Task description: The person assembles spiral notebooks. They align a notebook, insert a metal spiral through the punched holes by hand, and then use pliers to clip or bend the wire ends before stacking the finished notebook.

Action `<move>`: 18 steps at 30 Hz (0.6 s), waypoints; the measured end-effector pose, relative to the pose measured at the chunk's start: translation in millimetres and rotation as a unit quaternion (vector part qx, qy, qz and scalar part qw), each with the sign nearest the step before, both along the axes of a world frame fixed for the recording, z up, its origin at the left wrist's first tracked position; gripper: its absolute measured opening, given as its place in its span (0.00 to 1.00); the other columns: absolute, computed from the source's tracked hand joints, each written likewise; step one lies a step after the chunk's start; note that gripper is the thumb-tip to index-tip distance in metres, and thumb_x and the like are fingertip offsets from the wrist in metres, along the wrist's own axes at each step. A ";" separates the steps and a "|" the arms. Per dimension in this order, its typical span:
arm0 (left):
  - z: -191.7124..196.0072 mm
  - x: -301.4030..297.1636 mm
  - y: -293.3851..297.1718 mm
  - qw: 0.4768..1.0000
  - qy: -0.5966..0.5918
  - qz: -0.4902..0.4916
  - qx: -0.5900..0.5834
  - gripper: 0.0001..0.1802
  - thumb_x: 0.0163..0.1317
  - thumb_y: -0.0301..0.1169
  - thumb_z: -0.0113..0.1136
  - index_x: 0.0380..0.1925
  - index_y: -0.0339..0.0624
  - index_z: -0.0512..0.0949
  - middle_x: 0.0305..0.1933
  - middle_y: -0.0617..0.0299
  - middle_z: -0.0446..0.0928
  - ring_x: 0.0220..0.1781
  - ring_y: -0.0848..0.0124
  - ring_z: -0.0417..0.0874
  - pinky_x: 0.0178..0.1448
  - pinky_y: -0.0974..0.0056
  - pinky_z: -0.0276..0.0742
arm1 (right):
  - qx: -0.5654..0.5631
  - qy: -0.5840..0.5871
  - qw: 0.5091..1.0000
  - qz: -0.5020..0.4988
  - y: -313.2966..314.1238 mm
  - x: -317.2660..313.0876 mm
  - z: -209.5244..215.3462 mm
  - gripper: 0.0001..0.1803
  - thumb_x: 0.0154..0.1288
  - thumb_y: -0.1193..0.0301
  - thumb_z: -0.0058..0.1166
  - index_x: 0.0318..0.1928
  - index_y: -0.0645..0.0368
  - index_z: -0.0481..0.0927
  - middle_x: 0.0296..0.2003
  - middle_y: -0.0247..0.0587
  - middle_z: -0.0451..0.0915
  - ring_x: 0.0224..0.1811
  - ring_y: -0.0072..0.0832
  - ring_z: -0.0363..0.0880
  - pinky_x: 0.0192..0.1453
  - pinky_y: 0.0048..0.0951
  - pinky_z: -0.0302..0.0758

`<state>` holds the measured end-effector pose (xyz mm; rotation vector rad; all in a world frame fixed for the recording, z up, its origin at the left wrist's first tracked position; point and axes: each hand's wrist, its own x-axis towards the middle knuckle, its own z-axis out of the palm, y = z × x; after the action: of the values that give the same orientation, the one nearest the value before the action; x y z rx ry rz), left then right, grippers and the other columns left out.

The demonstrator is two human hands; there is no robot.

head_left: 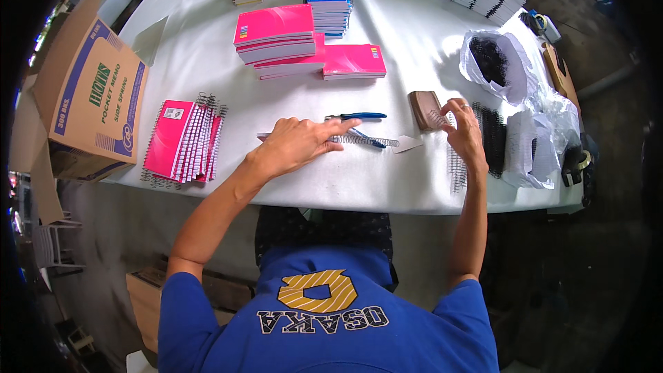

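My left hand [293,144] is palm down near the table's front edge, its thumb and fingers at the left end of a silver wire coil [373,141]. A thin, flat piece [263,137] shows beyond its wrist side, mostly covered. Blue-handled pliers [366,116] lie by its fingertips, with one handle partly behind the coil. My right hand [465,132] has its fingers curled in a pinch on another small wire coil [437,119], beside a brown block [421,107]. A small pale card [407,144] lies between the hands.
Pink notebooks [276,25] and blue notebooks [328,0] are stacked at the back. Coil-bound pink notebooks [169,139] fan out at left beside an open carton [93,90]. Black coils [492,139] and a white bag of coils [489,59] are at right.
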<state>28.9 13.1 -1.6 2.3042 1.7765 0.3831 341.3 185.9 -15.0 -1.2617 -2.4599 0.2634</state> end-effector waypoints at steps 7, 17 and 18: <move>-7.6 1.6 -4.5 0.999 -0.024 0.004 0.045 0.34 0.65 0.51 0.55 0.71 0.74 0.59 0.46 0.64 0.85 0.34 0.57 0.86 0.36 0.55 0.82 | -0.121 -0.046 0.991 0.030 42.0 20.4 -5.9 0.22 0.49 0.89 0.54 0.45 0.58 0.71 0.38 0.47 0.80 0.43 0.43 0.81 0.43 0.44 0.75; -8.9 -1.0 -2.2 0.999 0.044 -0.004 -0.022 0.35 0.65 0.51 0.55 0.72 0.69 0.59 0.51 0.63 0.83 0.36 0.57 0.87 0.37 0.56 0.83 | 0.083 -0.143 0.975 -0.149 28.3 -11.6 -38.2 0.25 0.65 0.46 0.55 0.48 0.55 0.76 0.38 0.56 0.81 0.35 0.47 0.84 0.34 0.49 0.79; -17.1 -7.3 -7.3 0.997 0.069 0.016 0.020 0.35 0.65 0.51 0.55 0.72 0.69 0.59 0.49 0.62 0.84 0.36 0.57 0.86 0.37 0.55 0.83 | -0.006 -0.181 0.965 -0.190 3.7 -57.5 -21.4 0.33 0.61 0.40 0.55 0.51 0.56 0.74 0.40 0.60 0.80 0.39 0.50 0.85 0.41 0.49 0.82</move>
<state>21.5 5.9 -18.8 2.3841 1.8881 0.2735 283.8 189.7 -36.4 -1.8913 -2.4269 -0.0624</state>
